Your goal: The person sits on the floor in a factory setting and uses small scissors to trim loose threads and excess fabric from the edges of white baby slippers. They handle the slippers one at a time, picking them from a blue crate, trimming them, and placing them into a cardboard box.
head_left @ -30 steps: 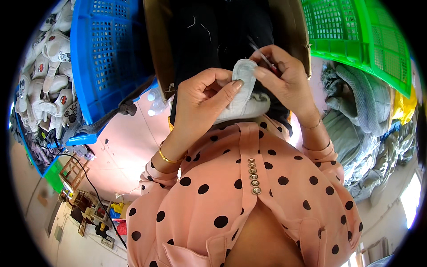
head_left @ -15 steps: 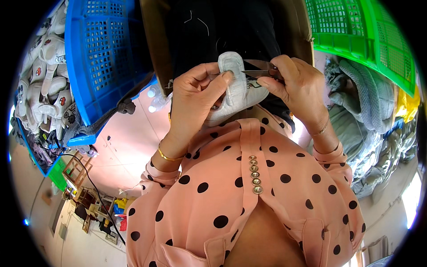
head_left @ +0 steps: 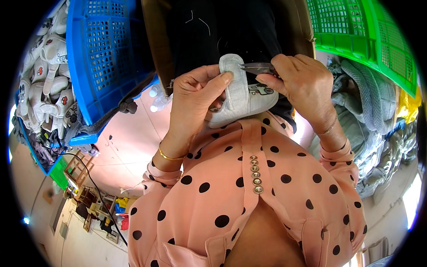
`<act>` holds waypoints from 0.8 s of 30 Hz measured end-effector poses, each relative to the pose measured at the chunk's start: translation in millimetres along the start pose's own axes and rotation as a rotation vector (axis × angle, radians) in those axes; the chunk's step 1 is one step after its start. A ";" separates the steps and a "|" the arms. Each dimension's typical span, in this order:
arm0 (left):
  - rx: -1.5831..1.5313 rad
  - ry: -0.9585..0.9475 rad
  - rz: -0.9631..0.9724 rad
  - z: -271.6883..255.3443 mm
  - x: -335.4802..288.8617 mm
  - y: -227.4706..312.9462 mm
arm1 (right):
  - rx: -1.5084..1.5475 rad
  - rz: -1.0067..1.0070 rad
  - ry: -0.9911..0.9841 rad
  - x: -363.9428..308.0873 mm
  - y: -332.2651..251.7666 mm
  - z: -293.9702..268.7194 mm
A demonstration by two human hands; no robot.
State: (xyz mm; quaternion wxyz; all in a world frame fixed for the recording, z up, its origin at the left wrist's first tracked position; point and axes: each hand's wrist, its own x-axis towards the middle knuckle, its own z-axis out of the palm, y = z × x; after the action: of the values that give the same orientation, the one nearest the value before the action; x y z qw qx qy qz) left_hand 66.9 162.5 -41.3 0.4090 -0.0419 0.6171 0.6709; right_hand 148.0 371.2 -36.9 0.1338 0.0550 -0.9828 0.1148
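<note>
1. Currently, head view: left hand (head_left: 193,98) pinches the pale flap (head_left: 234,67) between thumb and fingers; its shoe (head_left: 251,104) sits just right of that hand.
2. Right hand (head_left: 307,84) grips small scissors (head_left: 258,67), tips leftward at the flap's edge.
3. Fabric could get nicked if the flap slips.
4. Left thumb, near the tips, could get jabbed if scissors overshoot.

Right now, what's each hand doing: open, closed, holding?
Left hand: closed, pinching the flap of a pale shoe.
Right hand: closed on small snips, tips by the flap's edge.
</note>
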 end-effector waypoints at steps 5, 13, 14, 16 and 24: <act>-0.064 0.001 -0.001 0.5 0.1 -2.8 | -0.008 -0.026 -0.008 2.3 1.3 -3.2; -0.124 0.012 -0.012 1.3 0.5 -9.0 | 0.100 0.007 -0.021 -0.2 3.0 0.9; -0.108 0.018 -0.013 1.9 0.2 -8.3 | 0.150 0.029 -0.010 -2.3 4.6 5.7; -0.077 0.029 -0.015 3.6 -0.7 -6.2 | 0.249 0.097 -0.006 -6.0 4.8 10.0; -0.036 0.029 0.035 1.6 -0.4 -5.3 | 0.143 0.050 0.003 -3.3 1.8 -0.3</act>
State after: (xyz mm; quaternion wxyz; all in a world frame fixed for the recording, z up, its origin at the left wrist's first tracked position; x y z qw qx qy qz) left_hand 71.0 163.2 -45.0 0.3874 -0.0480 0.6115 0.6882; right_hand 151.0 373.3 -37.9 0.1282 0.0396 -0.9729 0.1882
